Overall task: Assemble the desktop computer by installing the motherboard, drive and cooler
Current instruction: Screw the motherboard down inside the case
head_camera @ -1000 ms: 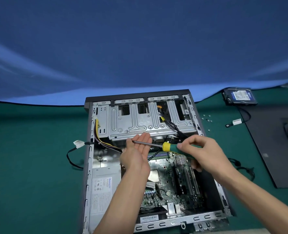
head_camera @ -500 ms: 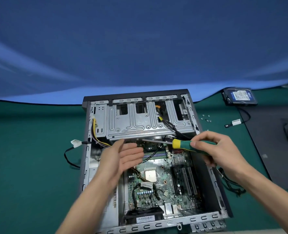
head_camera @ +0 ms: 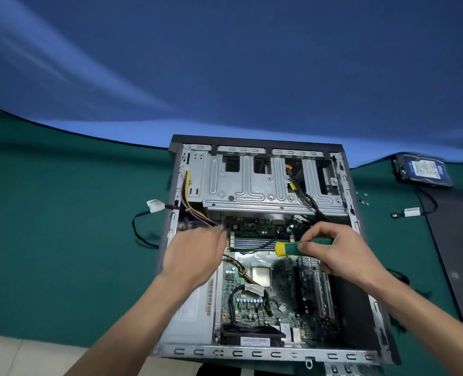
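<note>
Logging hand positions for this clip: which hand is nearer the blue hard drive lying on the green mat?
Right. The right hand, gripping the screwdriver, is over the case's right half, below-left of the drive. The left hand is over the case's left side, farther away.

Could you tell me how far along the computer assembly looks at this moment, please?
Done: the motherboard lies inside the case; whether it is screwed down I cannot tell. In hand: the right hand grips a screwdriver over the board. Left: the hard drive lies outside on the table, and the bare CPU has no cooler.

The green worktop (head_camera: 62,240) carries the open computer case (head_camera: 254,147) centrally, a hard drive (head_camera: 421,170) far right, and loose screws (head_camera: 364,199).
</note>
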A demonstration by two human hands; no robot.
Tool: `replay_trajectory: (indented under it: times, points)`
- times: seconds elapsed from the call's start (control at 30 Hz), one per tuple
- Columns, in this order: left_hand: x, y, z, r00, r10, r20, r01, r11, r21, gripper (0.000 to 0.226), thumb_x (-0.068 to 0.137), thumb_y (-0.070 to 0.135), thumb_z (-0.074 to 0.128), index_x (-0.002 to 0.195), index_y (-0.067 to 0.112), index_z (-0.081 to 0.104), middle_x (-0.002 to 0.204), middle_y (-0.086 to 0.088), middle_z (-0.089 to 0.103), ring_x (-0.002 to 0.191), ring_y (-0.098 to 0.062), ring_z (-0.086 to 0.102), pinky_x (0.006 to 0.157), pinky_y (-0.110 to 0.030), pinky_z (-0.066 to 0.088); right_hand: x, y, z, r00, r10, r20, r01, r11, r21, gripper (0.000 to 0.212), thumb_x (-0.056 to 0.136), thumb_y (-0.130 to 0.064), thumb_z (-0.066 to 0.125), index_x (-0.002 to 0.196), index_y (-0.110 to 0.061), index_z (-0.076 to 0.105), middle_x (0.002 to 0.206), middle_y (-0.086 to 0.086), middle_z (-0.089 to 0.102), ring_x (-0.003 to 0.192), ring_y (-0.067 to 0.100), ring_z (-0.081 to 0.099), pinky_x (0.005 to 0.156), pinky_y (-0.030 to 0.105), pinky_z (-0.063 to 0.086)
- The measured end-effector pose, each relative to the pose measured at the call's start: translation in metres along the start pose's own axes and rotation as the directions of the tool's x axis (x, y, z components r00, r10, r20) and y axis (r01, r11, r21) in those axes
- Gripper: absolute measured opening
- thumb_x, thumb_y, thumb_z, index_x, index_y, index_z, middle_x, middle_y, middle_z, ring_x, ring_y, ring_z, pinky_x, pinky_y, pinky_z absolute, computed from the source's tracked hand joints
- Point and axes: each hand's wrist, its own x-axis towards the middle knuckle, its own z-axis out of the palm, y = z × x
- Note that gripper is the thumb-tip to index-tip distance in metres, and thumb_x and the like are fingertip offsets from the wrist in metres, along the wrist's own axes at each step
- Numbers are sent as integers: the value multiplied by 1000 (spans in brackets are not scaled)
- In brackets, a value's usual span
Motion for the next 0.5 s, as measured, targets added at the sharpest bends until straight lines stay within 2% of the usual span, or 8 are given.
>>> replay_trajectory:
  times: [0.1,0.23,0.4,0.5]
  points:
    - [-1,0,2,1000,13,-28,-13,1000,22,38,101,38,18,73,27,41,56,9,44,49,-17,51,53,-32,47,8,-1,13,1000,-19,-7,18,996,-84,12,77,-19,76,71,-18,65,42,-9,52,33,7,39,36,16,29]
    - [-2,1,2,994,-58,-95,59,998,5,33,101,29,21,89,18,50,57,7,49,47,-19,50,50,-34,46,13,-3,26,999,-37,-8,35,982,-184,13,77,-25,75,73,-21,64,41,-9,53,32,4,39,36,16,29]
    - [-1,0,2,993,-96,-62,95,995,-18,28,100,24,24,100,15,50,61,5,50,51,-21,49,49,-31,37,15,-7,33,997,-79,-26,66,946,-318,15,79,-31,73,76,-23,61,54,-5,55,34,4,39,36,15,27]
    - [1,1,1,994,-108,-26,108,994,-9,26,99,23,24,97,15,49,62,4,49,54,-24,50,55,-34,44,15,-10,35,996,-86,-14,75,931,-356,16,79,-33,72,75,-25,59,55,-4,56,35,3,40,36,14,26]
